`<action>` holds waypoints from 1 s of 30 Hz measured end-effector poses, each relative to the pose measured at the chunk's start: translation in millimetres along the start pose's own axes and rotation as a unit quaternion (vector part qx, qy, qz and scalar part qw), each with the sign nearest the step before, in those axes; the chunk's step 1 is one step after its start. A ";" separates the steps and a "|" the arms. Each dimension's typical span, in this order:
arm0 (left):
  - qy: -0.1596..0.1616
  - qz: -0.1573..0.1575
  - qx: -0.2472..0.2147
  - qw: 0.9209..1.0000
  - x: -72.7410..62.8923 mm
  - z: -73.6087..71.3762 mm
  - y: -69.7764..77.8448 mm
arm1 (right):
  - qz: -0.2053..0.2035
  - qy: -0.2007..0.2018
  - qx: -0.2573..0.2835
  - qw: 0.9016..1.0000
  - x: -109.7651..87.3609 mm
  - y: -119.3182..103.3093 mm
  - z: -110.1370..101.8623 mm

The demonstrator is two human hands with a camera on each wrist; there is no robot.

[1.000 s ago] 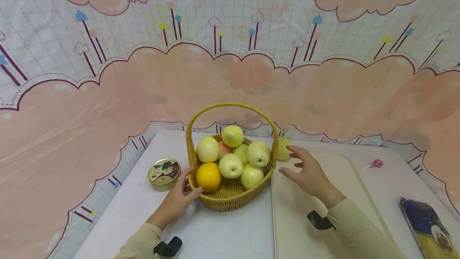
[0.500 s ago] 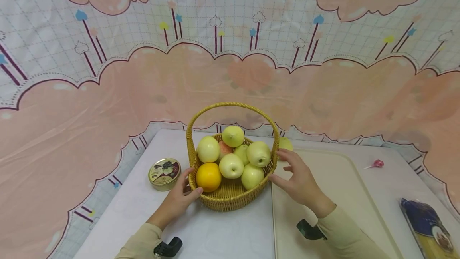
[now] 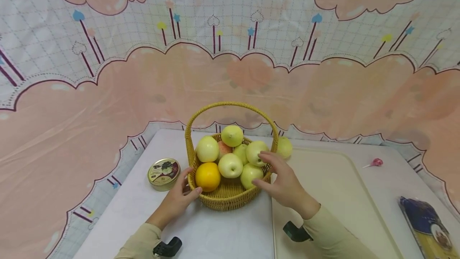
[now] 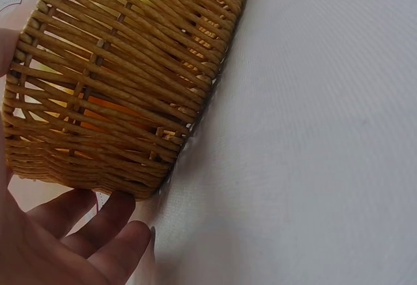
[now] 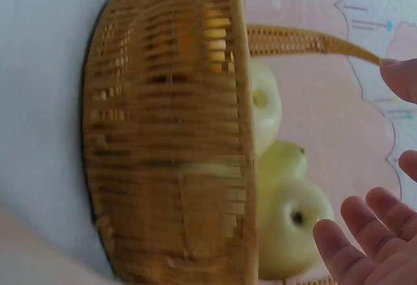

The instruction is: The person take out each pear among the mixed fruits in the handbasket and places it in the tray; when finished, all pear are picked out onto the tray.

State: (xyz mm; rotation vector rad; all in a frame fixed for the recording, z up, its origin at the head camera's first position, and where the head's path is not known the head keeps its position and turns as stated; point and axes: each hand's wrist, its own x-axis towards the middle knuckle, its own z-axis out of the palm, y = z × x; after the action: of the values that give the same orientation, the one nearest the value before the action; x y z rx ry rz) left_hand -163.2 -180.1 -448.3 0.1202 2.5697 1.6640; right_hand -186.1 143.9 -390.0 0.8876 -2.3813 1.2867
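A yellow wicker basket point(image 3: 224, 203) with an arched handle stands on the white table. Inside are an orange point(image 3: 207, 177), several round pale yellow-green fruits point(image 3: 230, 166) and a reddish fruit point(image 3: 225, 148) partly hidden among them. My left hand point(image 3: 177, 199) holds the basket's left side, thumb at the front rim; in the left wrist view its fingertips point(image 4: 120, 200) lie against the wicker. Over the basket's right rim reaches my right hand point(image 3: 287, 183), fingers spread and holding nothing. In the right wrist view its fingertips come close to a pale fruit point(image 5: 290, 233).
Left of the basket sits a round tin point(image 3: 164, 174). A cream tray point(image 3: 334, 183) lies to the right, with one pale green fruit point(image 3: 285, 147) by its back left corner. Farther right are a pink lollipop point(image 3: 377, 162) and a blue-and-yellow packet point(image 3: 425, 227). Patterned cloth hangs behind.
My right hand has moved left from beside the basket to over its right rim and fruits, uncovering the fruit outside. My left hand and the basket have stayed in place.
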 end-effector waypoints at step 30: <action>0.002 -0.003 -0.002 1.000 2.1 1.0 -3.1 | 0.084 -0.079 -0.012 0.993 41.8 -12.0 59.3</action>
State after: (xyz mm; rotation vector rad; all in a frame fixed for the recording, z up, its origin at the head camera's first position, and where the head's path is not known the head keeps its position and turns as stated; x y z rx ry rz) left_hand -165.3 -180.2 -451.5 0.1102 2.5670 1.6688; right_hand -208.5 74.0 -393.7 0.8234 -2.6382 1.2893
